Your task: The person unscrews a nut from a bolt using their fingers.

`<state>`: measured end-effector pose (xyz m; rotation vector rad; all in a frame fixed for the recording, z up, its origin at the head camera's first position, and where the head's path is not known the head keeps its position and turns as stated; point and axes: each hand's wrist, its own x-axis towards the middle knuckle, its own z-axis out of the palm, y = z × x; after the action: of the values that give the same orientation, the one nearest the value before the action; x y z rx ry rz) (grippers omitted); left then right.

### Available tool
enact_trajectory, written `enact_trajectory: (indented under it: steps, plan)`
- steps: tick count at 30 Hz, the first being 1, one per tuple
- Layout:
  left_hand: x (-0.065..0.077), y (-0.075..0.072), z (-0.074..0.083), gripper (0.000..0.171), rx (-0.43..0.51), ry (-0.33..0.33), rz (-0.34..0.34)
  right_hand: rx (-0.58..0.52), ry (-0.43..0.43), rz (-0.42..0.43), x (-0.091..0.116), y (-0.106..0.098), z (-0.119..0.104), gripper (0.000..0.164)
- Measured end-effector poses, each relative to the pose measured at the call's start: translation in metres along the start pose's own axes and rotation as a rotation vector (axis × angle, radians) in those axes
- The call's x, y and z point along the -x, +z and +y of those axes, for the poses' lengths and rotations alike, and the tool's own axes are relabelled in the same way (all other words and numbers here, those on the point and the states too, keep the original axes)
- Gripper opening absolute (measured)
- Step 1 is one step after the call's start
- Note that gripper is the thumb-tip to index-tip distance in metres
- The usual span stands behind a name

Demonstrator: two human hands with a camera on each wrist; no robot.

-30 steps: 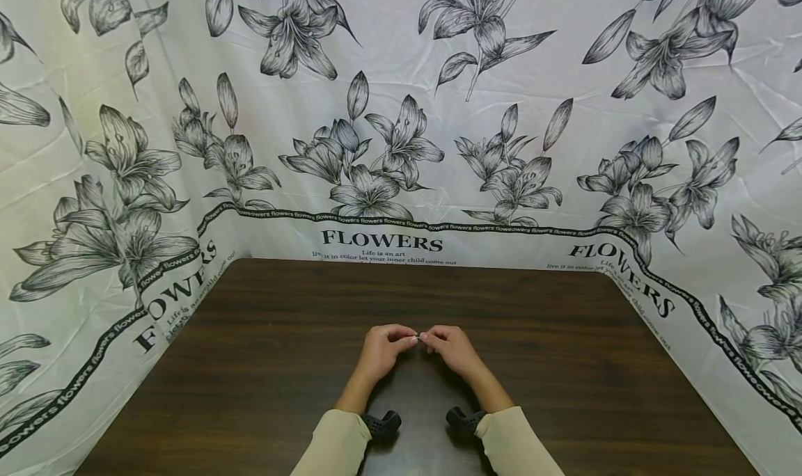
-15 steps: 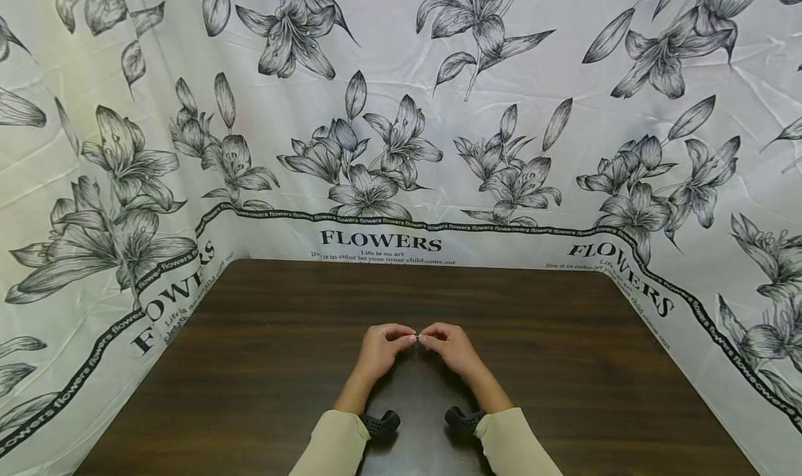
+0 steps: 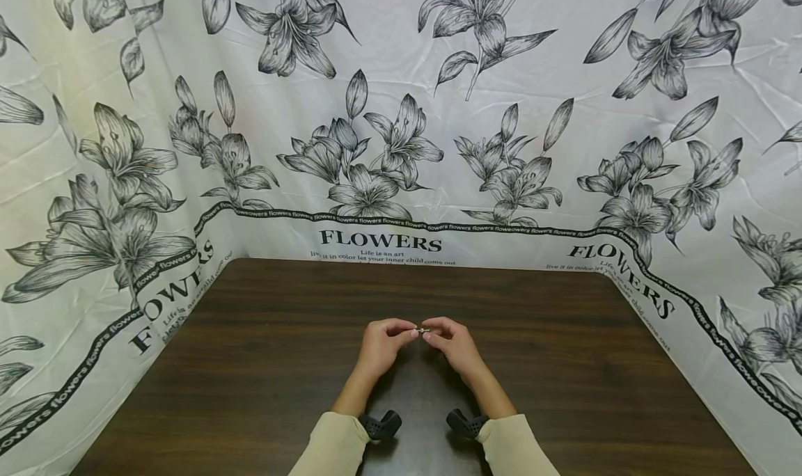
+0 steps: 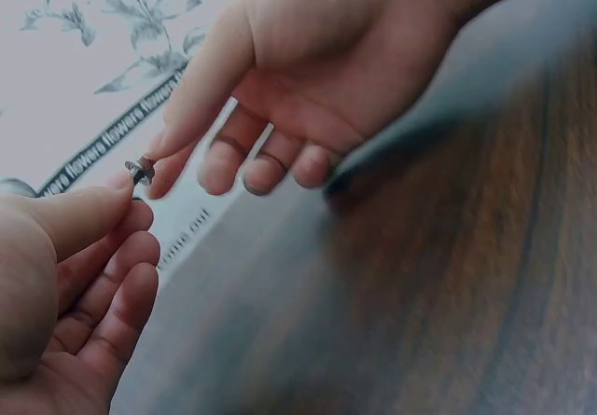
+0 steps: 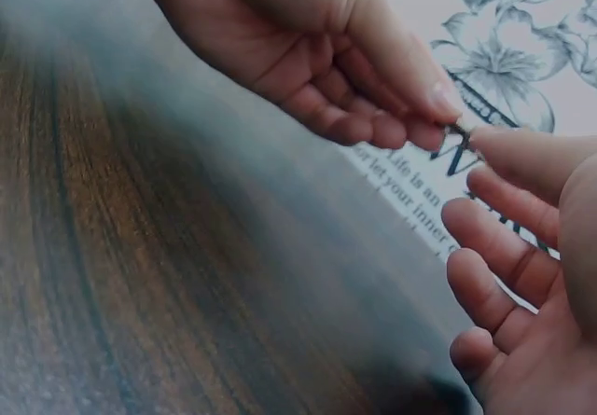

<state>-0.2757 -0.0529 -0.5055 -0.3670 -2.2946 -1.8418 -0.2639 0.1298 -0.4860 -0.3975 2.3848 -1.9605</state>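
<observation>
Fingers (image 4: 86, 215) slightly farther apart, metal piece (image 4: 140, 171) pinched between tips

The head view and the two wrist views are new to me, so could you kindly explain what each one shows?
There is no robot here, only a person's two bare hands. The head view comes from a camera worn on the head, looking forward and down: the left hand and the right hand meet over a dark brown table, before a flower-printed cloth. Each wrist view comes from a camera worn on that wrist; the black device at each wrist is probably it. There, the named hand sits toward a lower corner and the other enters from the top. Between them, both hands pinch a small metal piece, too small to identify for certain.
</observation>
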Motion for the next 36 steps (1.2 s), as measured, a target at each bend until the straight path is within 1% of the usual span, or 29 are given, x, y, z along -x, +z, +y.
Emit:
enact_trajectory:
  steps: [2, 4, 7, 11, 14, 19, 20, 22, 26, 27, 36]
  plan:
    - [0.000, 0.000, 0.005, 0.013, 0.008, 0.014, 0.012, 0.004, -0.003, 0.018, 0.004, -0.001, -0.011, 0.020]
    - [-0.001, 0.000, 0.011, 0.014, 0.013, 0.022, 0.013, 0.011, -0.004, 0.050, 0.006, -0.002, -0.017, 0.018]
    - [-0.001, -0.001, 0.019, 0.014, 0.011, 0.032, 0.009, 0.023, -0.029, 0.086, 0.008, -0.001, -0.025, 0.021]
    - [0.000, -0.002, 0.028, 0.013, -0.001, 0.038, 0.001, 0.035, -0.046, 0.070, 0.010, 0.000, -0.030, 0.032]
    - [0.001, -0.001, 0.032, 0.015, -0.007, 0.043, -0.003, 0.027, -0.051, 0.054, 0.010, 0.001, -0.032, 0.037]
    - [0.003, -0.002, 0.038, 0.013, 0.004, 0.053, 0.003, -0.033, -0.069, 0.029, 0.009, 0.002, -0.035, 0.033]
    - [0.004, -0.002, 0.042, 0.012, 0.005, 0.048, 0.003, -0.043, -0.072, 0.022, 0.009, 0.002, -0.036, 0.032]
    - [0.007, -0.004, 0.055, 0.010, 0.004, 0.053, 0.000, -0.068, -0.078, 0.009, 0.009, 0.001, -0.039, 0.031]
    - [0.014, -0.008, 0.083, 0.010, -0.006, 0.054, -0.007, -0.083, -0.083, 0.000, 0.009, 0.000, -0.041, 0.029]
    - [0.015, -0.009, 0.087, 0.010, -0.006, 0.058, -0.006, -0.085, -0.082, -0.001, 0.009, 0.000, -0.042, 0.029]
    - [0.017, -0.010, 0.092, 0.009, -0.014, 0.059, -0.012, -0.098, -0.105, -0.019, 0.011, -0.003, -0.046, 0.026]
